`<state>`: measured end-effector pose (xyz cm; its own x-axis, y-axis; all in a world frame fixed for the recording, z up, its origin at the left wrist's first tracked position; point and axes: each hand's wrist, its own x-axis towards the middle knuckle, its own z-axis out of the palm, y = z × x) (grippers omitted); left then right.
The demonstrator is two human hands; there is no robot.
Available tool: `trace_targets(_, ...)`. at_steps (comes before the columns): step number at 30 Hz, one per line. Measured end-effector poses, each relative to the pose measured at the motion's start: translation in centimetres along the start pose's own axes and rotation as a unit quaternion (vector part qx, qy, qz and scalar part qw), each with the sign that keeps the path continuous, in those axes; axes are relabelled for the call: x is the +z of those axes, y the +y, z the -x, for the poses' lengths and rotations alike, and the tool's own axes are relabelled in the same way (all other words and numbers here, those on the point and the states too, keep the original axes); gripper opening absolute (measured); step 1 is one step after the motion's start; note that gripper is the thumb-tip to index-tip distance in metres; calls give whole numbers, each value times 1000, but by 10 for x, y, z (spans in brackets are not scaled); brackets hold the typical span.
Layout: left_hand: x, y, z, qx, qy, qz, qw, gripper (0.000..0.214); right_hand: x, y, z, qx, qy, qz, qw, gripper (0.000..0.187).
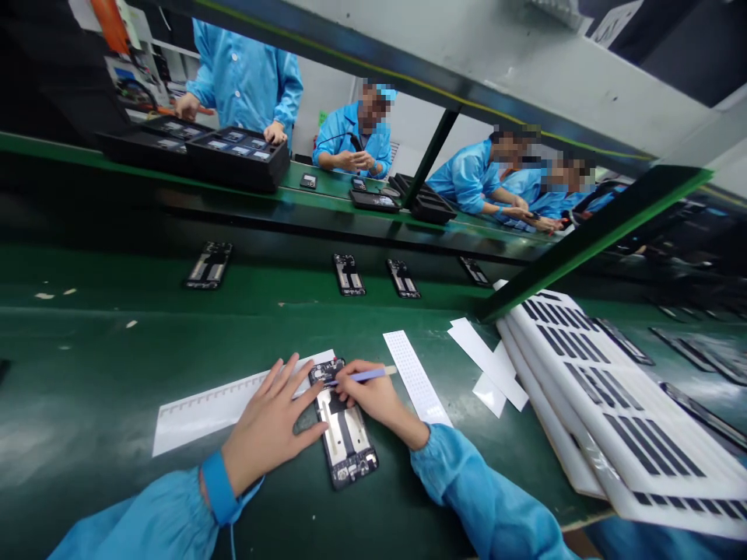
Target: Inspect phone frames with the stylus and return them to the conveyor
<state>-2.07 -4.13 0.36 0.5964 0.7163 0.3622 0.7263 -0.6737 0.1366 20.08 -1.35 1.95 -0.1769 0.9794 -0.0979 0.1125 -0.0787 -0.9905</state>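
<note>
So the opened-up phone [357, 445] is laid flat on the green worktop [110, 365], near the middle, its long axis pointed mostly away from the camera, with the far end tipped a bit left and the near end a bit right. A purple pen-like tool [367, 375] is pinched in the right hand [373, 395], aimed leftward over the far part. The left hand [262, 432] is spread, nothing clenched, thumb and index finger rested at the phone's left edge.

Open room over bench [75, 373] at left, slanted post [595, 239], stacked trays [589, 393] blocking right
</note>
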Motion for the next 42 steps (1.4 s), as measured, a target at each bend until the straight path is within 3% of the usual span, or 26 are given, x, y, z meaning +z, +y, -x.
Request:
trace_targets(2, -9, 0, 1, -7, 15, -2, 1000, 58, 2, -8, 0, -27, 69, -38, 996, 22)
trace_targets(4, -20, -5, 6, -33, 38, -3, 999, 58, 8, -15, -2, -43, 91, -72, 992, 28)
trace_targets(9, -31, -37, 30, -111, 87, -24, 990, 43, 51, -16, -21, 2, -52, -40, 998, 35)
trace_targets(14, -19, -55, 42, -100, 27, 5, 995, 27, 80, -8, -43, -26, -23, 42, 998, 24)
trace_targets(22, -15, -55, 43, -115, 33, 31, 992, 26, 69, 0, -44, -16, -35, 96, 995, 21)
trace_targets(27, -15, -54, 42, -120, 40, 30, 992, 26, 68, 0, -47, -7, -70, 56, 996, 23)
trace_targets(36, -12, -57, 43, -123, 33, 21, 992, 26, 69, -4, -51, 22, -68, -17, 997, 24)
trace_targets(42, -14, -55, 42, -123, 41, 22, 991, 25, 68, -4, -51, 9, -71, 12, 997, 26)
